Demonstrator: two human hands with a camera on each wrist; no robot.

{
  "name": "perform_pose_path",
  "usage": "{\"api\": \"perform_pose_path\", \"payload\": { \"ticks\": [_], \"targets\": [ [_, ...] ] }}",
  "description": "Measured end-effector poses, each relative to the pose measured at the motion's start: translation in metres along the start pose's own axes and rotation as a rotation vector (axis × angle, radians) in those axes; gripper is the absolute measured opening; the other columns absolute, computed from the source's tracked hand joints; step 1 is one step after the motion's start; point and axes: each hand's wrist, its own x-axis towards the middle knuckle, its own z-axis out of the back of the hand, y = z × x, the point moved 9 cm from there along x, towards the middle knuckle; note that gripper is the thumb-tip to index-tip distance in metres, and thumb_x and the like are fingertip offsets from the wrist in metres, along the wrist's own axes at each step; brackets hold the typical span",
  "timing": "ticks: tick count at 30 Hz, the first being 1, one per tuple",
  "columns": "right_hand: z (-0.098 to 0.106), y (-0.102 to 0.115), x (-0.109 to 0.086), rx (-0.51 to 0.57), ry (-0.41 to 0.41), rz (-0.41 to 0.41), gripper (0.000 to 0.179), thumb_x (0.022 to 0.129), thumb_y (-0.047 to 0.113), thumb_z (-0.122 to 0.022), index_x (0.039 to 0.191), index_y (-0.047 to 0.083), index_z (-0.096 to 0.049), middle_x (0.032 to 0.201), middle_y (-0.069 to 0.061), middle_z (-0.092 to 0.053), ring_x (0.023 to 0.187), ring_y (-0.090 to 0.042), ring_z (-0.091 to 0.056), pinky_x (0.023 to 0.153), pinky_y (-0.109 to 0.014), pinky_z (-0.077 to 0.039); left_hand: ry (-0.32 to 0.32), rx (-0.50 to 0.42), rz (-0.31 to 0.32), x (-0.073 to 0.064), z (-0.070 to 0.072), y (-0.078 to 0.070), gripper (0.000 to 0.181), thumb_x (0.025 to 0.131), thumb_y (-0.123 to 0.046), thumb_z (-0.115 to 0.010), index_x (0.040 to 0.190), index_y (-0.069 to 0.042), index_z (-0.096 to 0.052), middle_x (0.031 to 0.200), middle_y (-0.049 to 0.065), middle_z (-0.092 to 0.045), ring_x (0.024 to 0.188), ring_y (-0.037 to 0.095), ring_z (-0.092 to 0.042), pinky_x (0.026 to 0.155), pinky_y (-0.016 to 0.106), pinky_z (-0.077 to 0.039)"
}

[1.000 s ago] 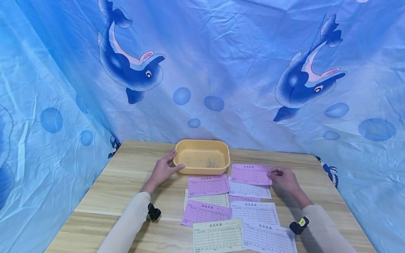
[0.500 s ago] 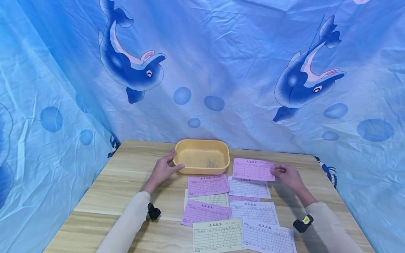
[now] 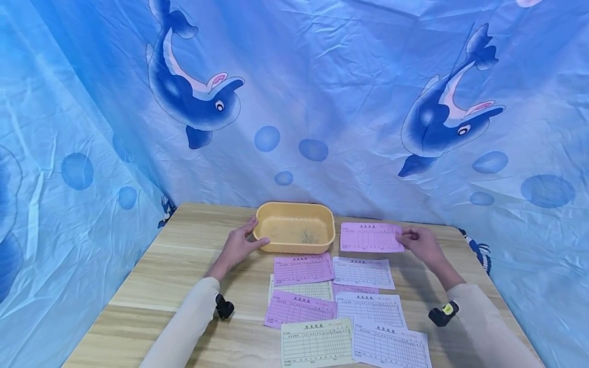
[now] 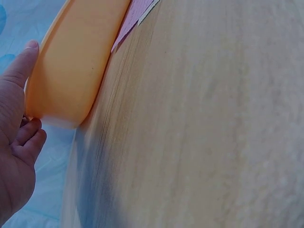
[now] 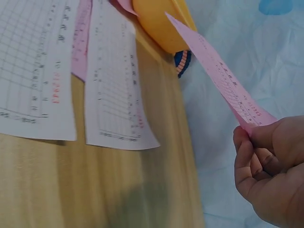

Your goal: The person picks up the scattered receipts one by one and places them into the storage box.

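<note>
In the head view my right hand (image 3: 421, 246) pinches a pink printed form slip (image 3: 370, 237) by its right edge, between thumb and fingers. The right wrist view shows that pink slip raised off the wooden table, edge-on, with the right fingers (image 5: 242, 161) curled below it. My left hand (image 3: 238, 246) holds the left end of a yellow-orange plastic basin (image 3: 294, 249), thumb at the front corner and fingers round the side. Seen from the left wrist, the left thumb (image 4: 23, 64) lies along the basin's rim. Dark marks show on the basin's floor.
Several form slips overlap in front of the basin, among them a white slip (image 3: 363, 273), a pink slip (image 3: 301, 309) and a pale green slip (image 3: 316, 342). They lie on the wooden table (image 3: 152, 306). A blue dolphin-print curtain (image 3: 349, 128) hangs behind the table.
My right hand has lifted the pink slip up and away from the white slip beneath, toward the back of the table and slightly right. My left hand and the basin have stayed put.
</note>
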Motion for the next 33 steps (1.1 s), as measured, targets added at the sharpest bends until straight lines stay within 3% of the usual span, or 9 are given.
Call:
{"api": "perform_pose_path", "payload": {
  "ticks": [3,9,17,24,33],
  "targets": [
    [0.004,0.007,0.004,0.002,-0.011,0.002,0.034,0.103,0.016,-0.062,0.126,-0.010,-0.062,0.118,-0.029,-0.067,0.103,-0.036,-0.068,0.085,-0.044,-0.063,-0.004,0.001,-0.008,0.001,0.000,-0.001,0.094,0.084,-0.050,-0.081,0.151,0.004,-0.043,0.164,0.010,-0.033,0.146,0.031,-0.041,0.114,0.040,-0.043],
    [0.014,0.021,0.012,0.013,-0.044,0.029,0.031,0.102,0.013,-0.063,0.123,-0.009,-0.064,0.114,-0.028,-0.068,0.097,-0.032,-0.068,0.072,-0.027,-0.060,-0.003,0.002,-0.011,0.001,0.000,-0.003,0.092,0.086,-0.046,-0.081,0.151,0.006,-0.042,0.164,0.014,-0.032,0.146,0.032,-0.040,0.115,0.041,-0.043],
    [0.015,0.038,0.025,0.034,-0.080,0.057,0.032,0.100,0.018,-0.067,0.120,-0.008,-0.068,0.114,-0.025,-0.069,0.094,-0.022,-0.066,0.070,-0.017,-0.058,-0.013,-0.003,-0.002,0.001,0.002,-0.003,0.090,0.086,-0.042,-0.082,0.151,0.005,-0.042,0.163,0.013,-0.033,0.146,0.032,-0.040,0.115,0.042,-0.042],
    [0.004,0.050,0.037,0.135,-0.063,0.058,0.034,0.099,0.016,-0.070,0.121,-0.009,-0.067,0.112,-0.026,-0.070,0.085,-0.006,-0.065,0.075,-0.021,-0.062,-0.007,-0.012,0.006,0.000,0.001,-0.004,0.093,0.084,-0.047,-0.082,0.151,0.005,-0.043,0.163,0.013,-0.033,0.146,0.032,-0.040,0.116,0.042,-0.041],
    [-0.029,0.064,0.052,0.237,-0.016,0.026,0.032,0.099,0.014,-0.069,0.122,-0.008,-0.067,0.112,-0.024,-0.071,0.085,-0.008,-0.068,0.074,-0.019,-0.061,-0.011,0.001,0.003,0.000,0.001,-0.002,0.091,0.085,-0.045,-0.083,0.150,0.006,-0.044,0.163,0.013,-0.033,0.145,0.032,-0.041,0.116,0.042,-0.041]
  ]
}}
